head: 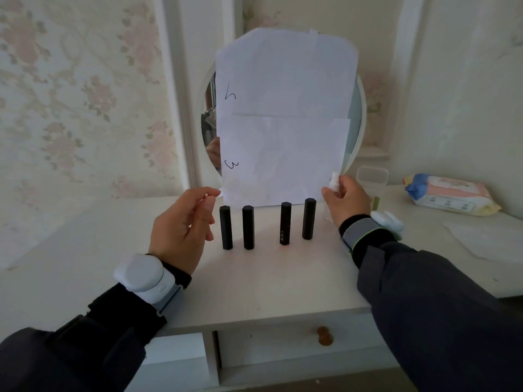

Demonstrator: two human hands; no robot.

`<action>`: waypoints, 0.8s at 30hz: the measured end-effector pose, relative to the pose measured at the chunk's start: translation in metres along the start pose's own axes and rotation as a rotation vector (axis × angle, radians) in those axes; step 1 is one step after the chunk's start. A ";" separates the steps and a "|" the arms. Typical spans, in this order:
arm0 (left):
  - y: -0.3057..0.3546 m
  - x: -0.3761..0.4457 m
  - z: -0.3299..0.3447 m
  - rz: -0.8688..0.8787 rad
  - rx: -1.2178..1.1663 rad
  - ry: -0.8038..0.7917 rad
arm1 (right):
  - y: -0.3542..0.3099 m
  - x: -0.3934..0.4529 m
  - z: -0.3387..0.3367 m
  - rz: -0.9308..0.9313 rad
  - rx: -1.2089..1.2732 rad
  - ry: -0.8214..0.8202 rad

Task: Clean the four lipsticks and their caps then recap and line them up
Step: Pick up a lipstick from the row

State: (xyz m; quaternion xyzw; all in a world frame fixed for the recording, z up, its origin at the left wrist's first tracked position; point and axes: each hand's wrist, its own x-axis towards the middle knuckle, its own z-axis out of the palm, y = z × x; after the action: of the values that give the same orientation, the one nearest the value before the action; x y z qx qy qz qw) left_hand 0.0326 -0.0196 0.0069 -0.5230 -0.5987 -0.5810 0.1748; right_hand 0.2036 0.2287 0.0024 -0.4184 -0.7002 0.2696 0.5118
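Note:
Several black capped lipsticks stand upright in a row on the white dressing table [283, 278]: one at far left [226, 227], a second [248, 227], a third [285, 223] and the rightmost [308, 218]. My left hand [181, 227] hovers just left of the row, with thumb and forefinger pinching a small white scrap [220, 192]. My right hand [345, 202] is right of the row, gripping a wadded white wipe [334, 181]. Neither hand touches a lipstick.
A round mirror [358, 114] covered with white paper sheets [283, 108] stands behind the lipsticks. A pack of wet wipes [450, 195] lies at the right, a flat white sheet [486, 239] in front of it. A drawer with a brown knob [325, 336] is below the table edge.

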 end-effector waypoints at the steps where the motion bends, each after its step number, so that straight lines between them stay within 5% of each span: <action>1: 0.000 0.000 0.000 0.010 0.024 0.007 | -0.001 -0.001 -0.001 -0.012 0.018 0.010; 12: 0.009 -0.005 -0.003 0.096 0.092 0.003 | -0.037 -0.036 -0.013 -0.266 0.308 0.229; 17: 0.007 -0.006 0.002 0.113 0.125 -0.039 | -0.066 -0.082 -0.003 -0.546 0.325 0.152; 24: 0.018 -0.010 0.005 0.070 0.127 -0.116 | -0.085 -0.111 0.020 -0.565 0.275 -0.012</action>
State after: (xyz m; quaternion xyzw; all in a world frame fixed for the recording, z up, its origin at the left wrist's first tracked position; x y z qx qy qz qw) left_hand 0.0535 -0.0231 0.0061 -0.5644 -0.6246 -0.5041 0.1929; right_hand 0.1725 0.0910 0.0102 -0.1327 -0.7487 0.2115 0.6141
